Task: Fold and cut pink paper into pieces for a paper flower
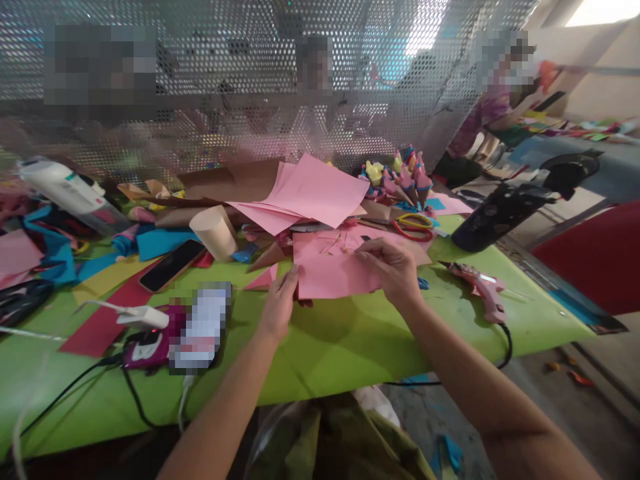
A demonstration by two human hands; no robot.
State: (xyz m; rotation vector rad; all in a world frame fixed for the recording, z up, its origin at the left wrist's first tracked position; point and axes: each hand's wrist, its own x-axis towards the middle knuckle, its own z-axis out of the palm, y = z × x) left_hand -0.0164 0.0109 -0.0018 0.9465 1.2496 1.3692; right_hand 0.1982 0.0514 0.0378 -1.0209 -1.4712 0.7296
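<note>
A pink paper sheet [327,270] lies on the green table [350,340] in front of me. My left hand [279,301] rests at the sheet's left edge with its fingers together, holding the paper down. My right hand [393,267] lies on the sheet's right part, fingers curled in a pinch at the top edge. What the pinch holds is too small to make out. A stack of loose pink sheets [310,193] sits just behind.
A paper cup [216,232] on its side and a black phone [173,264] lie left of the sheet. Red-handled scissors [414,227], a pink glue gun [483,288], a white glue gun [65,190] and cables surround it. Beyond a perforated screen, other people sit.
</note>
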